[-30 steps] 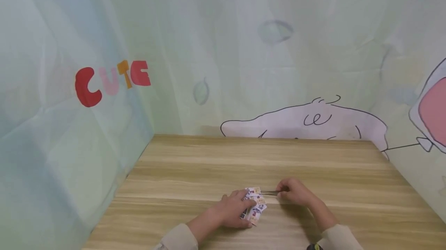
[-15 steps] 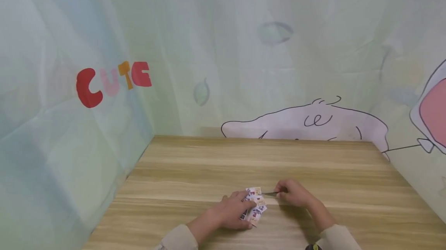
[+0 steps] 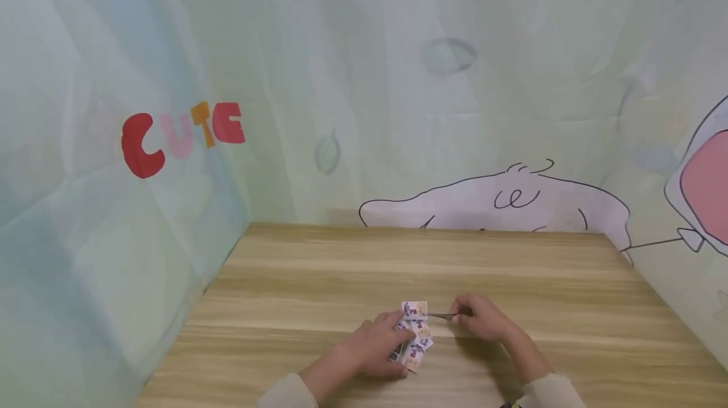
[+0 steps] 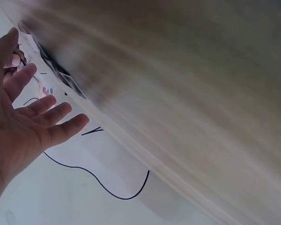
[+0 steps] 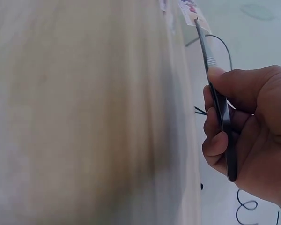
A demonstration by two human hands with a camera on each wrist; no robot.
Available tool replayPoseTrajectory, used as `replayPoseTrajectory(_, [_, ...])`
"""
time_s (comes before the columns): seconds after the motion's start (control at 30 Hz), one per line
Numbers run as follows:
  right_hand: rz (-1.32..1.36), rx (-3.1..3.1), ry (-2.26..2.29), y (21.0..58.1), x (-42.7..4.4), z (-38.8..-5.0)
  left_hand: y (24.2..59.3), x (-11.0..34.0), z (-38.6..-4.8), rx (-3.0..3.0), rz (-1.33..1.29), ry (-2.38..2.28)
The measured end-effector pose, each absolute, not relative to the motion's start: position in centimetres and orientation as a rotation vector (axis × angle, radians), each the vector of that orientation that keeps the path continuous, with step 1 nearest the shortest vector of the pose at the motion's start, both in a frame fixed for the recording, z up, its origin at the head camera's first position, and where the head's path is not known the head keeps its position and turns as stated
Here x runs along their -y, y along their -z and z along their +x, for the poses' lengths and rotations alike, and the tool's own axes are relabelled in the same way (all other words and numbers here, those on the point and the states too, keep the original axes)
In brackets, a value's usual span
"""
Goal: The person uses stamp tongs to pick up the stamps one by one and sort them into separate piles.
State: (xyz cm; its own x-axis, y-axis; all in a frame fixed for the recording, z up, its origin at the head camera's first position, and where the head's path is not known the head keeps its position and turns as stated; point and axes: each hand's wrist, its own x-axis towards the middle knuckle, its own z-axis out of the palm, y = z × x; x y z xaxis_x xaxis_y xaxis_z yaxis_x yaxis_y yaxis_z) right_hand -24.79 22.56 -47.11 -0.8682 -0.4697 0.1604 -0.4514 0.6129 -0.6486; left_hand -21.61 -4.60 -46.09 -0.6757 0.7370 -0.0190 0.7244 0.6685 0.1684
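Note:
In the head view, several small printed paper pieces (image 3: pixel 414 359) with colorful pictures lie overlapping on the table. My left hand (image 3: pixel 376 345) rests over their left side and covers part of them, its fingers extended. The left wrist view shows the same hand (image 4: pixel 28 112) with its fingers spread. In my right hand (image 3: pixel 480 316) I grip a pair of dark metal tweezers (image 5: pixel 221 105) between thumb and fingers. Their tips point left and meet the right edge of the topmost printed piece (image 3: pixel 414 310), which is tilted up beside my left fingertips. Something dark and clear-edged (image 4: pixel 61 75) sits under my left hand.
A wood-grain table (image 3: pixel 318 269) extends around both hands. Behind it hangs a pale printed cloth (image 3: pixel 370 79) with cartoon drawings and letters, and a similar cloth (image 3: pixel 74 237) closes off the left side.
The tweezers' two arms, apart a second ago, have come together at the tips. The topmost printed piece has risen slightly and shows more of its face. Both hands stay nearly in place.

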Motion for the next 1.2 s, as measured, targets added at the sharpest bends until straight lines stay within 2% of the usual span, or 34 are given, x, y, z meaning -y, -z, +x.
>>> replayPoseTrajectory(0.17, [-0.716,-2.817,1.160,46.7,-22.5,-24.8,45.7,4.9,-21.5,-2.839,1.267,-0.217])
replayPoseTrajectory(0.4, [-0.740,-2.763,1.240,46.9,-22.8,-24.5,45.7,4.9,-21.7,-2.877,1.287,-0.207])
replayPoseTrajectory(0.73, [-0.656,-2.784,1.272,46.7,-24.4,-23.4,45.0,5.7,-22.0,-2.901,1.132,-0.339])
replayPoseTrajectory(1.2, [-0.536,-2.917,1.212,47.4,-27.2,-22.6,45.3,7.0,-21.8,-2.859,1.058,-0.364])
